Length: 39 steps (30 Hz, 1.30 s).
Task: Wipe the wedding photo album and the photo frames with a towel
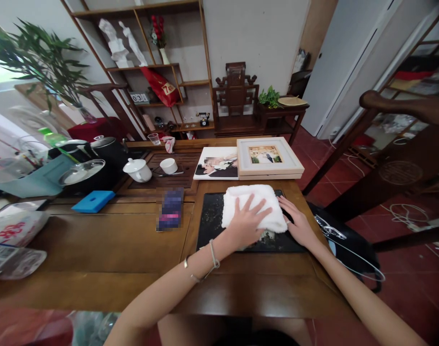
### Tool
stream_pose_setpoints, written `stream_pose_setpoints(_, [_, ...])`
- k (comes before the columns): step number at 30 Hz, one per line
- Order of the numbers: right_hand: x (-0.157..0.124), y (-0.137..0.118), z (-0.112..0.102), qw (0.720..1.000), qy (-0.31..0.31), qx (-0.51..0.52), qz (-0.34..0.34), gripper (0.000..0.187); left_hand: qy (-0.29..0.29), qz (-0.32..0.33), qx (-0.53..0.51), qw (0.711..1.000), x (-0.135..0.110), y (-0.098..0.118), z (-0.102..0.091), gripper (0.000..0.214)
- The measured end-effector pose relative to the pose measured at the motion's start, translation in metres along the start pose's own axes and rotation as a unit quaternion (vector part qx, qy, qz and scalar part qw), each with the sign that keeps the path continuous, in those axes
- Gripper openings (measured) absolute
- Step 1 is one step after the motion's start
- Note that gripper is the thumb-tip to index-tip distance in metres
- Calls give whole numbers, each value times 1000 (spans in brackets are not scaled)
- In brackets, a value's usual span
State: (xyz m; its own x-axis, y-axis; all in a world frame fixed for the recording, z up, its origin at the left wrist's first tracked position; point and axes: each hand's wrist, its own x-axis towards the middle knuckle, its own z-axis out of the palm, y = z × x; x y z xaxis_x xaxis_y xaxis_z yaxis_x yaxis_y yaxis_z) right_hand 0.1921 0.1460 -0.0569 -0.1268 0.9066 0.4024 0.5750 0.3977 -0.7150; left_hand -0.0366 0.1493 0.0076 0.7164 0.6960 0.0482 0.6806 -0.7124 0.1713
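A folded white towel lies on a dark slab on the wooden table. My left hand rests flat on the towel with its fingers spread. My right hand lies open at the towel's right edge, with its fingertips touching the cloth. Something small and pale shows under the towel's near edge; I cannot make it out.
Beyond the slab lie a white picture frame and a photo print. A white teapot and cup stand on a tea tray. A blue pad, a pot with a lid and bags are at left. A dark chair is at right.
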Motion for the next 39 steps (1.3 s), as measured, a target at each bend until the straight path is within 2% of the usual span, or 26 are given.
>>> stream_pose_setpoints(4, [0, -7, -1, 1000, -10, -11, 26, 42, 7, -44, 10, 999, -48, 42, 10, 74])
stream_pose_setpoints(7, [0, -9, -1, 999, -15, -12, 26, 43, -3, -38, 9, 999, -77, 76, 19, 81])
stream_pose_setpoints(9, [-1, -9, -1, 1000, -11, -11, 27, 43, -6, -27, 10, 1000, -86, 92, 24, 85])
stream_pose_setpoints(11, [0, -9, -1, 999, -9, -12, 29, 43, 1, -29, 17, 999, -85, 99, 27, 87])
stream_pose_setpoints(13, [0, -10, -2, 999, -10, -12, 29, 43, 10, -39, 25, 999, -76, 95, 28, 87])
stream_pose_setpoints(15, [0, -9, -1, 1000, -9, -12, 26, 43, 14, -49, 34, 998, -61, 80, 24, 84])
stream_pose_setpoints(19, [1, -7, -1, 1000, -5, -21, 21, 42, -11, -52, 28, 998, -21, 30, 1, 74])
stream_pose_setpoints(22, [1, -6, 0, 999, -2, -29, 20, 42, -49, 2, -9, 999, 11, -9, -17, 69])
stream_pose_setpoints(25, [1, -6, 0, 1000, 1, -28, 14, 41, -45, 44, -39, 997, 37, -28, -23, 69])
stream_pose_setpoints(29, [1, -8, -2, 1000, -7, -28, 2, 41, -12, 16, -47, 999, 55, -23, -20, 62])
stream_pose_setpoints(32, [0, -6, -3, 1000, -8, -30, 1, 40, -14, 4, -31, 999, 54, -15, -18, 58])
stream_pose_setpoints(35, [0, -4, -2, 1000, -3, -29, 6, 39, -19, 5, 6, 1000, 36, -9, -18, 54])
stream_pose_setpoints(39, [0, -5, -2, 999, -5, -36, 17, 40, -13, -6, 36, 999, -15, 15, -16, 51])
